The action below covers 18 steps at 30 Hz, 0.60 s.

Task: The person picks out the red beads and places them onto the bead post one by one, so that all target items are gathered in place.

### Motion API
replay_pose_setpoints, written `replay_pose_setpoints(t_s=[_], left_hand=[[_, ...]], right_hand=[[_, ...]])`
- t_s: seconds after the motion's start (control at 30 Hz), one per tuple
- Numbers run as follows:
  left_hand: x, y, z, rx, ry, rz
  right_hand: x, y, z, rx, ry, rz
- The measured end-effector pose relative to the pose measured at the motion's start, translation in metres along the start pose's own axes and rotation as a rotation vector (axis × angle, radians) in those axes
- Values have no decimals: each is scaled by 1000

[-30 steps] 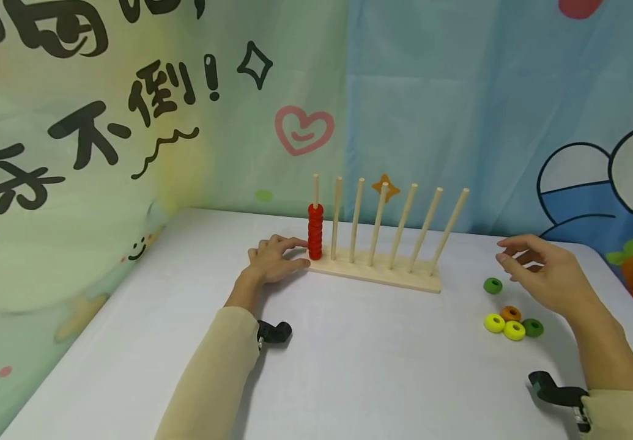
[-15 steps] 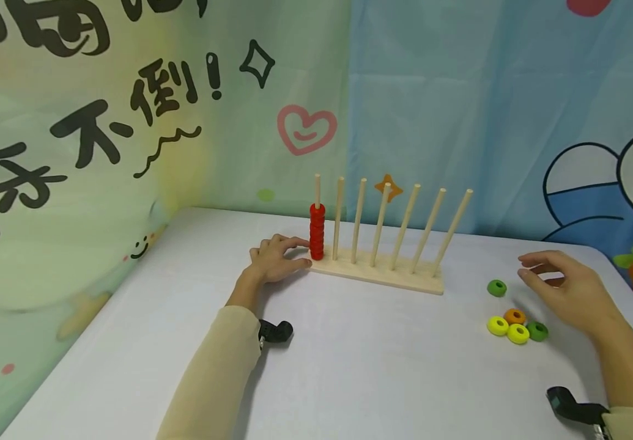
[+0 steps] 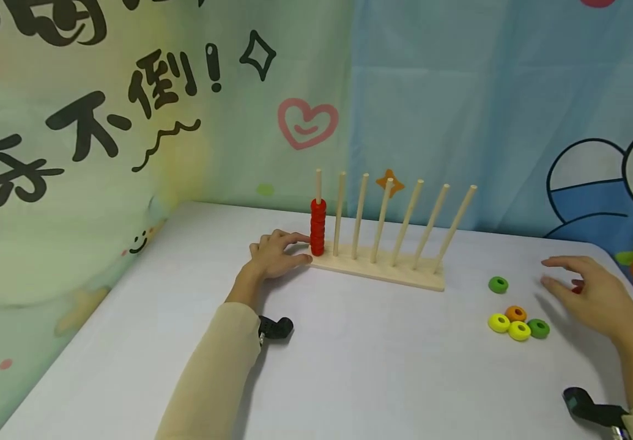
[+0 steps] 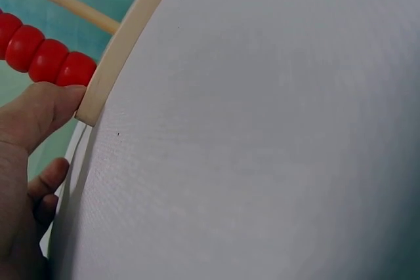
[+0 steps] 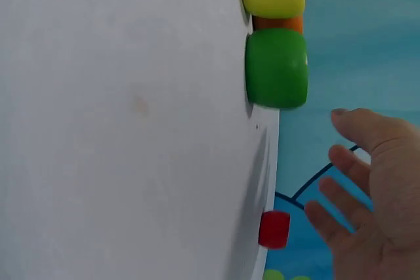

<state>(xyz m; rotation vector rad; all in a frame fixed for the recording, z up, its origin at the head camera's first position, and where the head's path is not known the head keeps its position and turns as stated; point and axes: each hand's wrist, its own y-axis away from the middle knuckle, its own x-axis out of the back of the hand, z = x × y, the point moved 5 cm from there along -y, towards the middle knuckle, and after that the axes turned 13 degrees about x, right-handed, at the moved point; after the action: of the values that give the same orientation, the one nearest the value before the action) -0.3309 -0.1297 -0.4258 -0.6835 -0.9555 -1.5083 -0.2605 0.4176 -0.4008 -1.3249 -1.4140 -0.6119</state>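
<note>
A wooden peg rack (image 3: pixel 377 270) with a row of upright pegs stands toward the back of the table; several red beads (image 3: pixel 318 227) are stacked on its leftmost peg. My left hand (image 3: pixel 274 255) holds the rack's left end, thumb at the front corner and index finger at the back. In the left wrist view the thumb (image 4: pixel 56 106) lies against the base beside the lowest red bead. My right hand (image 3: pixel 597 299) hovers at the right with thumb and fingers apart, holding nothing. A loose red bead (image 5: pixel 274 229) lies on the table beyond it, partly hidden in the head view.
Left of the right hand lie two yellow beads (image 3: pixel 519 330), an orange bead (image 3: pixel 516 313) and a green bead (image 3: pixel 539 329) in a cluster. Another green bead (image 3: pixel 498 285) sits farther back. A printed cloth (image 3: pixel 432 91) hangs behind the white table (image 3: pixel 382 366).
My right hand has moved to the right, away from the lone green bead, and its fingers have spread. A red bead now shows between thumb and fingers. The left hand stays at the rack.
</note>
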Motion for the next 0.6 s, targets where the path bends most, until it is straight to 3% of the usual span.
replay_pose_setpoints(t_s=[0.43, 0.6], left_hand=[[1, 0, 1, -7, 2, -4], [1, -1, 4, 4, -21, -4]], right_hand=[[-1, 13, 31, -81, 65, -74], [-6, 23, 46, -132, 21, -129]])
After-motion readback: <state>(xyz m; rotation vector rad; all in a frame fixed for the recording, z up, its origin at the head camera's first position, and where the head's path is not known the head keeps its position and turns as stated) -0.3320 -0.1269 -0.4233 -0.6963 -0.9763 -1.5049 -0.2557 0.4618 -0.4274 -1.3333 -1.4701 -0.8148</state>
